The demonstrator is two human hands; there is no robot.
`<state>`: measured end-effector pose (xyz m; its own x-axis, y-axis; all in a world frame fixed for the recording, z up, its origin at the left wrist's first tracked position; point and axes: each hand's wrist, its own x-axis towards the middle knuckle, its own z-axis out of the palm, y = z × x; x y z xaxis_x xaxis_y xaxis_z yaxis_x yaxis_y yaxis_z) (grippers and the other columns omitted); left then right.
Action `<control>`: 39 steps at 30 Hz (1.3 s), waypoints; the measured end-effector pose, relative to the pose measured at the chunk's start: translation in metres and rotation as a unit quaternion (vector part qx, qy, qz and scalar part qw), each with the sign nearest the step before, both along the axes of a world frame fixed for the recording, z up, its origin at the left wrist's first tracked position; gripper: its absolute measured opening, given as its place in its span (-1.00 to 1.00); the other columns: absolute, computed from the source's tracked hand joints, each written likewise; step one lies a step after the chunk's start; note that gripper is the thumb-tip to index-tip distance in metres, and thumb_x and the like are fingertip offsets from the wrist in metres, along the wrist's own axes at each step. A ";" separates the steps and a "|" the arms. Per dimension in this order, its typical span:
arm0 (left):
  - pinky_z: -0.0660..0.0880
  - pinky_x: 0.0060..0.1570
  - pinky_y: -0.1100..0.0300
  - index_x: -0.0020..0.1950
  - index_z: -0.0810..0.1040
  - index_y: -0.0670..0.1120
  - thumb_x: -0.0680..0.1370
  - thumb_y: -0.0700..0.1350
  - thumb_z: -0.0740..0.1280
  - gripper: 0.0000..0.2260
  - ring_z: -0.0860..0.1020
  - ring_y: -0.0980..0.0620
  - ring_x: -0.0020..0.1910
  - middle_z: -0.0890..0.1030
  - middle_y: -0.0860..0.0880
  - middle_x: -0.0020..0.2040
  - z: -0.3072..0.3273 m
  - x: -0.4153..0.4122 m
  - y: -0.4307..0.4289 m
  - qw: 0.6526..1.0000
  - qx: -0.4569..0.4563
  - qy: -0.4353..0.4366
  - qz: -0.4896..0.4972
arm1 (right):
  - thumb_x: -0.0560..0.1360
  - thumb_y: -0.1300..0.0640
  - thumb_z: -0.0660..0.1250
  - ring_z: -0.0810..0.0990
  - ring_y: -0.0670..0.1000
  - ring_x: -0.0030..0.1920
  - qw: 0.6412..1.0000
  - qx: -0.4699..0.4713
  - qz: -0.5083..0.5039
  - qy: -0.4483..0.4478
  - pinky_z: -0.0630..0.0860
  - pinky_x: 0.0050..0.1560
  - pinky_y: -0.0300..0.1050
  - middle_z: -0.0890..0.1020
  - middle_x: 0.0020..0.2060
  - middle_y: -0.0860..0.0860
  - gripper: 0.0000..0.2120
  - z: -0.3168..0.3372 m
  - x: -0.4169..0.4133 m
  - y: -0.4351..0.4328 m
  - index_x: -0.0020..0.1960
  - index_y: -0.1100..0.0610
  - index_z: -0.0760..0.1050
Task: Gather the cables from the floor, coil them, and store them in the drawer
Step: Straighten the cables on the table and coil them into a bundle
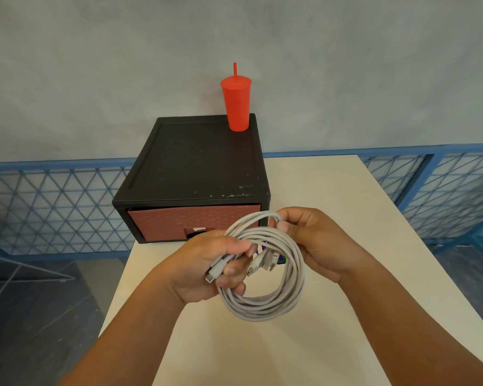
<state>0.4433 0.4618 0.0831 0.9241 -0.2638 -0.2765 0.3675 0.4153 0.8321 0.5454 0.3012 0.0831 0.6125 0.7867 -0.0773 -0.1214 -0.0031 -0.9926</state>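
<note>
A round coil of white cables (273, 305) hangs in the air above the table, just in front of the drawer. My left hand (204, 266) grips the coil's left side, with several plug ends sticking out between its fingers. My right hand (313, 238) pinches the top right of the coil between thumb and fingers. The drawer (179, 221), reddish-brown with a woven pattern and a cut-out handle, sits shut inside a black cabinet (195, 160) at the table's far left.
A red tumbler (236, 104) with a straw stands on the cabinet's back right corner. The cream table (332, 196) stretches right of and below my hands. A blue lattice fence (53, 207) runs behind, and dark floor (39, 316) lies to the left.
</note>
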 end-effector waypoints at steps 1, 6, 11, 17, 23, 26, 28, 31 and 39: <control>0.52 -0.43 0.22 -0.35 0.56 -0.10 0.33 -0.08 0.33 -0.88 0.32 0.16 -0.68 0.39 0.04 -0.61 0.000 -0.001 -0.001 1.000 -0.005 0.001 -0.004 | 0.41 0.15 0.28 0.61 -0.12 -0.37 0.999 0.019 0.014 0.028 0.55 -0.33 -0.29 0.66 -0.40 -0.05 -0.82 0.001 -0.001 -0.001 -0.29 0.06 0.63; 0.50 -0.47 0.28 -0.37 0.56 -0.10 0.41 -0.13 0.26 -0.82 0.33 0.17 -0.68 0.39 0.03 -0.59 0.002 -0.001 -0.004 1.000 -0.015 0.004 0.000 | 0.41 0.20 0.37 0.63 -0.06 -0.35 0.984 0.061 0.078 0.148 0.60 -0.30 -0.24 0.67 -0.33 0.05 -0.89 -0.013 0.002 -0.004 -0.11 0.20 0.63; 0.22 -0.46 0.27 -0.39 0.54 -0.11 0.43 -0.13 0.20 -0.77 0.28 0.15 -0.64 0.37 0.03 -0.60 -0.003 0.001 -0.013 0.996 0.061 -0.026 0.052 | 0.22 0.16 0.53 0.57 -0.13 -0.42 0.957 0.075 0.106 0.258 0.54 -0.35 -0.30 0.62 -0.43 -0.03 -0.84 -0.030 -0.004 -0.003 -0.22 0.14 0.65; 0.31 -0.28 0.20 -0.34 0.55 -0.12 0.42 -0.15 0.23 -0.83 0.31 -0.07 -0.47 0.40 -0.14 -0.49 -0.008 0.004 -0.019 0.992 0.105 -0.044 0.060 | 0.27 0.04 0.49 0.68 -0.12 -0.17 0.950 0.127 0.171 0.229 0.60 -0.13 -0.27 0.72 -0.20 -0.05 -0.73 -0.040 -0.006 -0.004 -0.05 0.09 0.66; 0.33 -0.55 0.32 0.17 0.50 0.01 0.40 -0.22 0.25 -0.64 0.33 0.15 -0.59 0.40 0.01 -0.54 -0.008 0.004 -0.023 0.994 0.074 -0.045 0.061 | 0.27 0.06 0.52 0.67 -0.02 -0.09 0.952 0.111 0.190 0.212 0.62 -0.09 -0.18 0.69 -0.11 0.03 -0.60 -0.053 -0.003 -0.003 0.07 0.14 0.58; 0.34 -0.60 0.33 0.27 0.43 0.07 0.42 -0.26 0.25 -0.55 0.32 0.16 -0.61 0.39 0.00 -0.55 -0.007 -0.001 -0.019 0.997 0.048 -0.054 0.037 | 0.18 -0.03 0.57 0.64 0.10 -0.08 0.970 0.076 0.175 0.153 0.62 -0.05 -0.09 0.65 -0.11 0.16 -0.43 -0.053 -0.002 -0.004 0.09 0.23 0.55; 0.33 -0.59 0.35 0.29 0.41 0.07 0.41 -0.28 0.27 -0.52 0.33 0.17 -0.61 0.41 0.01 -0.54 -0.006 -0.003 -0.016 0.997 0.046 -0.061 0.031 | 0.18 -0.10 0.56 0.53 0.23 -0.05 0.982 0.022 0.160 0.099 0.54 -0.04 -0.03 0.53 -0.08 0.30 -0.25 -0.049 -0.002 -0.002 0.14 0.39 0.46; 0.37 -0.54 0.30 0.26 0.42 0.13 0.35 -0.26 0.37 -0.46 0.32 0.15 -0.62 0.40 0.01 -0.56 -0.004 -0.003 -0.017 0.994 0.066 -0.075 0.043 | 0.17 -0.15 0.54 0.54 0.14 -0.16 0.981 0.009 0.177 0.074 0.54 -0.15 -0.14 0.57 -0.18 0.23 -0.29 -0.044 0.003 -0.005 0.00 0.43 0.49; 0.42 -0.46 0.24 0.05 0.55 0.06 0.49 -0.33 0.29 -0.70 0.30 0.13 -0.61 0.44 0.01 -0.54 0.002 0.002 -0.026 0.982 0.130 -0.087 0.103 | 0.30 -0.06 0.47 0.62 -0.12 -0.27 0.955 0.087 0.242 0.145 0.54 -0.16 -0.27 0.69 -0.32 -0.09 -0.81 -0.049 0.000 -0.012 -0.21 0.06 0.67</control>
<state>0.4457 0.4354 0.0852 0.9897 -0.0081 -0.1431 0.1410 0.2309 0.9627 0.5455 0.2893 0.0338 0.1459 0.9888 -0.0299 -0.4170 0.0341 -0.9083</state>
